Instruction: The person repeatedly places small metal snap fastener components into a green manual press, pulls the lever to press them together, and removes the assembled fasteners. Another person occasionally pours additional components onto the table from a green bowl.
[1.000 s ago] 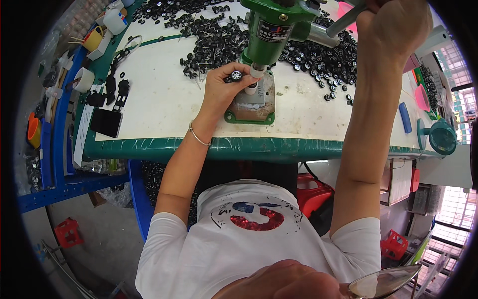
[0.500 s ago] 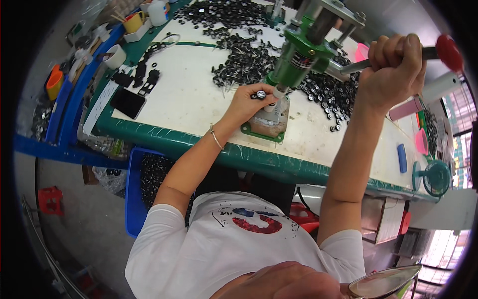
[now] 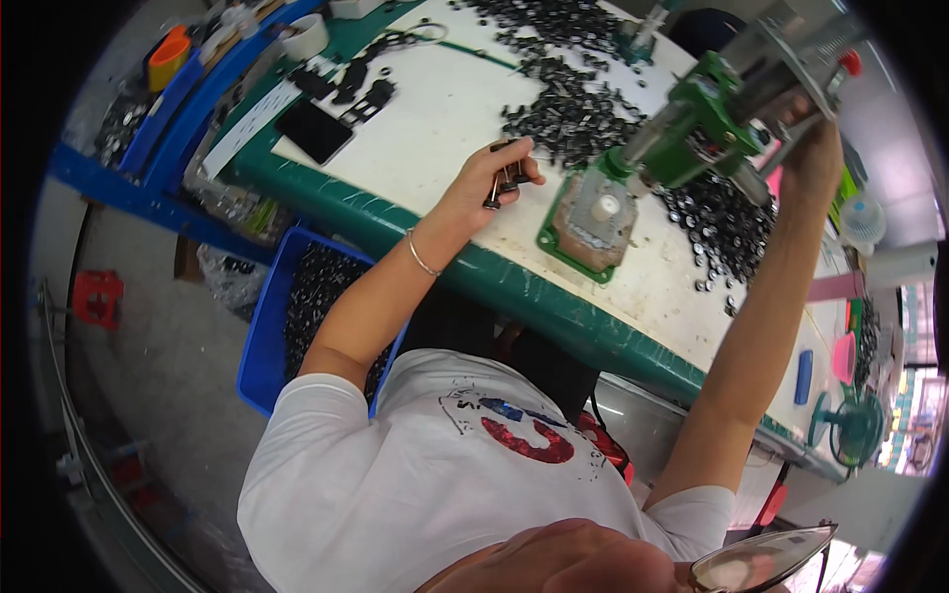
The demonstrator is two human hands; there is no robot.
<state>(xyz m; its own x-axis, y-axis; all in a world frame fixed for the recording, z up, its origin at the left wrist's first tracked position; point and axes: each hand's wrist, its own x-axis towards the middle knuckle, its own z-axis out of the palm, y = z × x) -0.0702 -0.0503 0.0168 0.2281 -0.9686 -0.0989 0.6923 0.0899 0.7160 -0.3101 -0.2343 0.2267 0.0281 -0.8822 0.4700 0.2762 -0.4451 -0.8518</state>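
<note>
Several small black wheel-like parts with metal stems (image 3: 491,201) are held in the curled fingers of my left hand (image 3: 473,190), above the white tabletop just left of the press. The green hand press (image 3: 697,128) stands at the table's front edge. On its base (image 3: 590,232) a pale round post (image 3: 605,207) shows with no part on it. My right hand (image 3: 817,158) is closed round the press lever, beyond the press head. A red knob (image 3: 850,63) tips that lever. The press frame partly hides the right fingers.
Heaps of black parts (image 3: 568,109) lie behind the press and to its right (image 3: 717,232). A phone (image 3: 314,131) rests at the left. Below the table edge is a blue bin (image 3: 259,346) of parts. A green fan (image 3: 858,430) stands at the right.
My left hand has pulled back leftward from the press post with its parts. My right hand has swung the lever farther away from me. The view has shifted.
</note>
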